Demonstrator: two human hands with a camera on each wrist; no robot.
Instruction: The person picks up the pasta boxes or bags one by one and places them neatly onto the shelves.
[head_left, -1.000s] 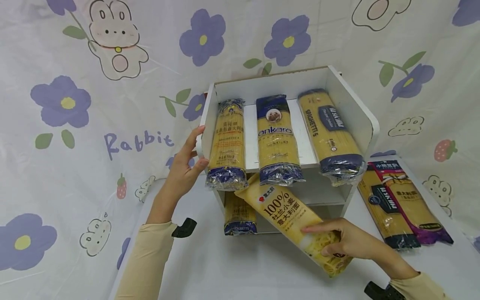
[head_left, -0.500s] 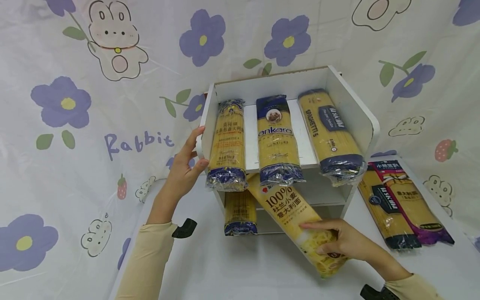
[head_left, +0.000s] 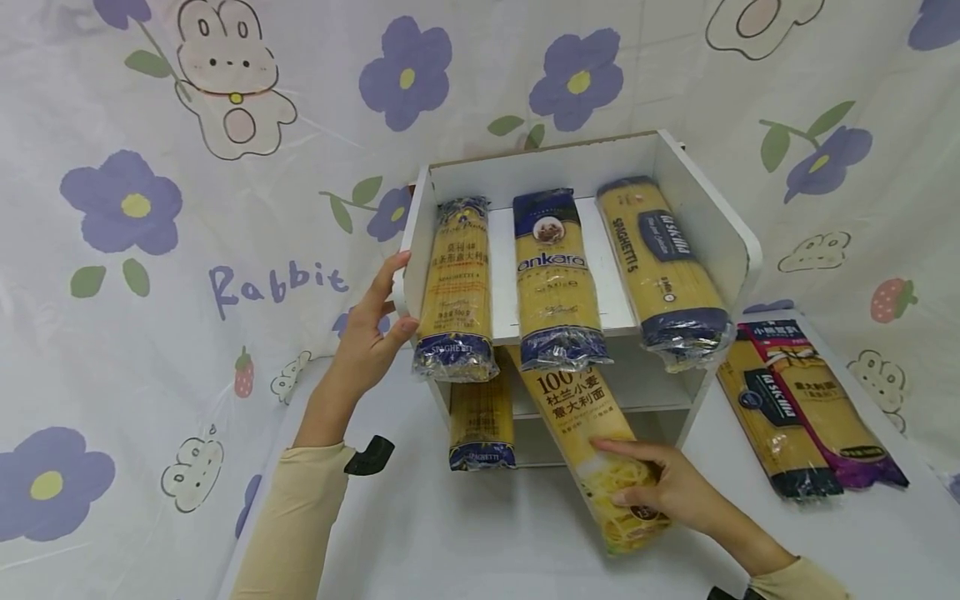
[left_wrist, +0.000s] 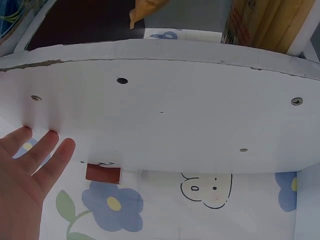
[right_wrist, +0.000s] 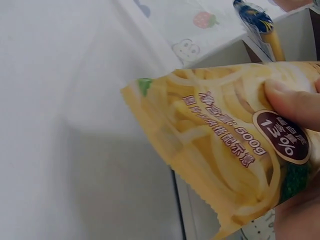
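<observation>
My right hand [head_left: 678,487] grips the lower end of a yellow pasta packet [head_left: 577,421], thumb and fingers on its printed face and edge. The packet slants up to the left, its upper end hidden beneath the top shelf's overhanging packs. In the right wrist view the thumb presses the packet [right_wrist: 225,145] near its round brown label. My left hand [head_left: 367,342] touches the white shelf unit [head_left: 716,200] at its left side. In the left wrist view the straight fingertips [left_wrist: 64,150] rest against the outer side panel [left_wrist: 175,120].
Three spaghetti packs lie along the top shelf, one of them an Ankara pack [head_left: 557,275]. Another spaghetti pack [head_left: 482,425] lies lower left in the unit. Two more packs, one with a purple end [head_left: 832,408], lie on the white table right of the unit.
My right hand has moved left and slid the yellow pasta packet further in under the top shelf, turning it more upright in view. The left hand has stayed put.
</observation>
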